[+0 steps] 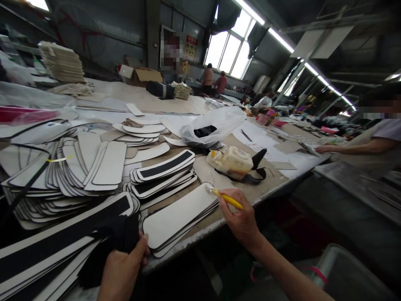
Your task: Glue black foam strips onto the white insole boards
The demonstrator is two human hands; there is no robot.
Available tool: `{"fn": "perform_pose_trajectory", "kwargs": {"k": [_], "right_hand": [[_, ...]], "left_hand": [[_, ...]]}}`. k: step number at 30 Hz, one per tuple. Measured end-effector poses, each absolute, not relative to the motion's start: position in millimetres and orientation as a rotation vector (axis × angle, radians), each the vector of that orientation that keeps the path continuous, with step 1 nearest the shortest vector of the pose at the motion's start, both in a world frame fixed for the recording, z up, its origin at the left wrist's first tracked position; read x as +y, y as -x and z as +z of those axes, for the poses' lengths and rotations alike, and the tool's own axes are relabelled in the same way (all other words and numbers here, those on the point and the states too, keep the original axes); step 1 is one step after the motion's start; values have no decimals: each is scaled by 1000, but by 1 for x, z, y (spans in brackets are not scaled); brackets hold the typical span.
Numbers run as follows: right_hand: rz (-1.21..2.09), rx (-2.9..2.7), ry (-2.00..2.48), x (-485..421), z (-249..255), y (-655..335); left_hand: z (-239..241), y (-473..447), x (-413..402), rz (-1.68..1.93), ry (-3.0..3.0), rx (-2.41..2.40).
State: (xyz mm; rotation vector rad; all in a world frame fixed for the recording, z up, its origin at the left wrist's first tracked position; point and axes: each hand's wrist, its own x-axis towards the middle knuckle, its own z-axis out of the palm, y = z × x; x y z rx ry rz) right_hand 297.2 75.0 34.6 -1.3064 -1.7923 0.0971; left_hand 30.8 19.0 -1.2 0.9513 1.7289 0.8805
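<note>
My right hand (239, 215) grips a brush with a yellow handle (232, 201). Its pale bristles touch the far right end of a long white panel (178, 219) with dark edges, which tops a small stack near the table edge. At the panel's near left corner, my left hand (125, 263) is closed, thumb and bent fingers pinching the edge; its fingertips are partly hidden. Black fabric (127, 232) lies right beside that hand, over white panels with black inlays (62, 234). Beyond the brush sits a stained, cream plastic container (233, 161) with a dark piece sticking out.
More stacked white panels (109, 165) spread over the left side, with black-inlaid ones (166, 165) in the middle. A white plastic bag (213, 123) stands behind them. An open cardboard box (140, 76) is farther back. At the right, a person's arm (354, 147) reaches over the table.
</note>
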Motion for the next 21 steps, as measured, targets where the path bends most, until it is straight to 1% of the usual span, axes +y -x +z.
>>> {"fn": "perform_pose_trajectory", "kwargs": {"k": [2, 4, 5, 7, 9, 11, 13, 15, 18, 20, 21], "right_hand": [[-69, -2000, 1236, 66, 29, -291], [-102, -2183, 1133, 51, 23, -274], [-67, -2240, 1073, 42, 21, -263], [135, -2265, 970, 26, 23, -240], [447, -2138, 926, 17, 31, -223], [778, -1823, 973, 18, 42, -217], [1086, -1380, 1037, 25, 52, -221], [1315, -990, 1030, 34, 57, -229], [1458, -780, 944, 39, 60, -238], [1418, -853, 917, 35, 59, -238], [1347, -949, 915, 32, 57, -237]], "left_hand": [[0, -31, 18, 892, -965, 1745], [1, -30, 18, 882, -977, 1764], [2, -29, 17, 875, -992, 1764], [2, -28, 17, 872, -1038, 1733], [2, -28, 17, 865, -1030, 1711], [3, -31, 16, 882, -954, 1712], [5, -35, 13, 921, -835, 1739], [8, -37, 10, 983, -723, 1790], [15, -36, 3, 1119, -683, 1899], [21, -36, -5, 1229, -754, 1851], [24, -38, -10, 1275, -779, 1767]]}}
